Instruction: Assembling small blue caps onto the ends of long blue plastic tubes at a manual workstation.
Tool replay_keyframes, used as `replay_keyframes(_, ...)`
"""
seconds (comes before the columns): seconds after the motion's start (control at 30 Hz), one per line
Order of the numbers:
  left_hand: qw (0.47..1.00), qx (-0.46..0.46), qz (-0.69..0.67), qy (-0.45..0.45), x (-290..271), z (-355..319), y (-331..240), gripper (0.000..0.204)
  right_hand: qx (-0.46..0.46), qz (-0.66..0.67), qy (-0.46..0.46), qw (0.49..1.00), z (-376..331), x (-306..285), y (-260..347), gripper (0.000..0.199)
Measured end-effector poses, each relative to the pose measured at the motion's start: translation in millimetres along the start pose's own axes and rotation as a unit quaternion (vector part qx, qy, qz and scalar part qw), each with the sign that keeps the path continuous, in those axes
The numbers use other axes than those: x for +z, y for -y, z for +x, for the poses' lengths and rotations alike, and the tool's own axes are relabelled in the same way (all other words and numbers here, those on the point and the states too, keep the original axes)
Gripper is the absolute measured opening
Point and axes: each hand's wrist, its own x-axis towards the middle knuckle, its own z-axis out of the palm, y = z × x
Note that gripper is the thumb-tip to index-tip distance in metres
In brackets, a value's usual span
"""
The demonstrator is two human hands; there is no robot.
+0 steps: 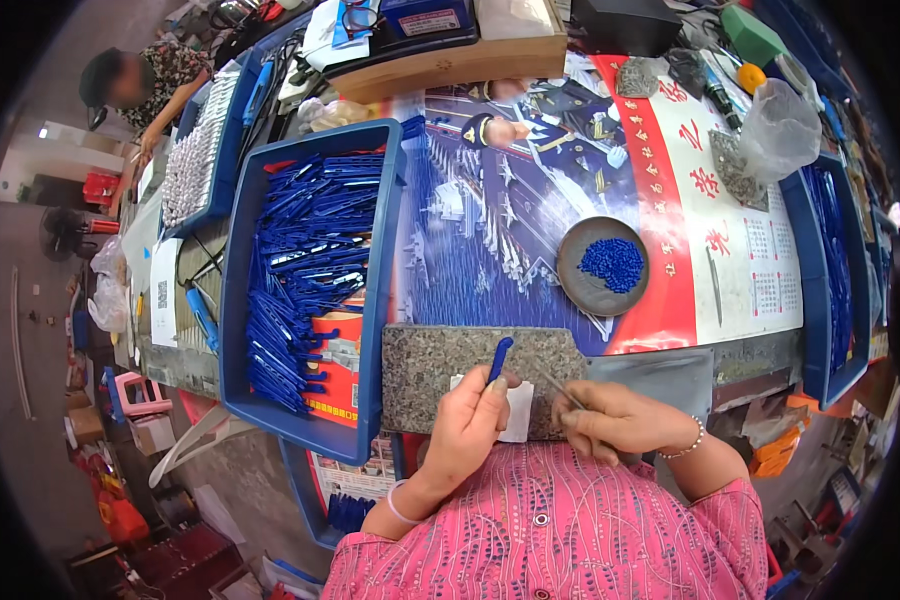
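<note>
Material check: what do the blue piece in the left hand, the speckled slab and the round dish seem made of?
Blue piece: probably smooth plastic, judging by its even, solid colour.
Speckled slab: likely granite or similar stone, given the mottled grey-brown grain.
Round dish: dull grey-brown; metal, ceramic or plastic, the look alone doesn't settle it.

Head view: left unit of a side-by-side fisheye pair on the wearer's head, image upright and unmirrored, facing steeply down and forward over the bench (187,368). Range close, the pink shirt (590,540) filling the lower centre and the left fingers (485,405) and right fingers (588,425) just above it. Field very wide, black at the corners, the long sides of the blue tray (391,200) bowing; coverage extends past the bench to the floor (45,400) and a seated-height co-worker (175,85), both farther off, leftward.
</note>
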Motion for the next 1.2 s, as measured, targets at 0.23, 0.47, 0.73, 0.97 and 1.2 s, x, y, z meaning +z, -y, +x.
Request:
replay_keyframes(0.23, 0.984, -0.119, -0.099, 0.086, 0, -8, -14, 0.022, -0.135, 0.1, -0.211, 0.963, 21, 7, -6, 0.018)
replay_keyframes(0.47, 0.982, -0.138, -0.07, 0.111, 10, -13, -19, 0.021, -0.176, 0.175, -0.2, 0.948, 40, 2, -6, 0.023)
replay_keyframes(0.73, 0.996, -0.048, -0.059, 0.043, 18, -12, -4, 0.022, -0.177, 0.14, -0.197, 0.954, 35, 7, -7, 0.013)
replay_keyframes(0.97, 0.995, 0.039, 0.088, 0.034, 19, -15, 0, 0.027, -0.148, 0.19, -0.23, 0.943, 35, 7, -4, 0.013)
replay_keyframes(1.2, 0.982, -0.077, -0.145, 0.094, 12, -14, -9, 0.022, -0.147, 0.217, -0.209, 0.942, 35, 7, -7, 0.013)
